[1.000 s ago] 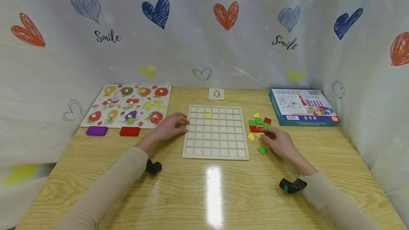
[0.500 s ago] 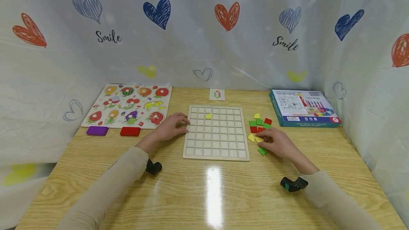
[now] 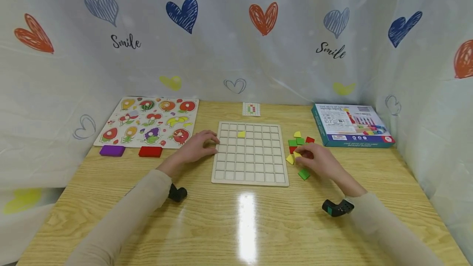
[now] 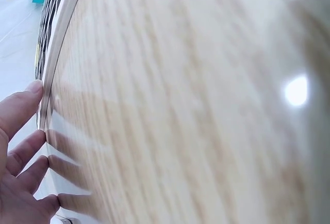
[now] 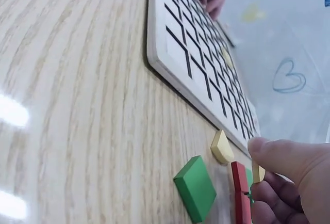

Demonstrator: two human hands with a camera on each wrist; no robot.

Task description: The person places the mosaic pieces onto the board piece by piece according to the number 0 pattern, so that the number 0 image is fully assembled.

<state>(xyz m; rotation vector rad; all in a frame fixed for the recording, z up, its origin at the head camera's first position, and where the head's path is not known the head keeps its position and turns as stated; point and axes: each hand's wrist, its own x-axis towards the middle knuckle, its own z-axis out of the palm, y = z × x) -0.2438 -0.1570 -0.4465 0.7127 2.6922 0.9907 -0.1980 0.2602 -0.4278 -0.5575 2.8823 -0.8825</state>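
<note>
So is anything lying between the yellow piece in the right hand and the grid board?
Almost nothing: the yellow piece in the right hand has only another loose yellow piece lying toward the grid board.

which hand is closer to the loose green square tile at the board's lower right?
Right. The right hand hovers just above and beside the green square tile, pinching a yellow piece. The left hand rests at the grid board's far left edge.

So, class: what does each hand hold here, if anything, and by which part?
The right hand pinches a small yellow piece by its edges, between thumb and finger. The left hand holds nothing; its fingers rest against the left edge of the grid board.
</note>
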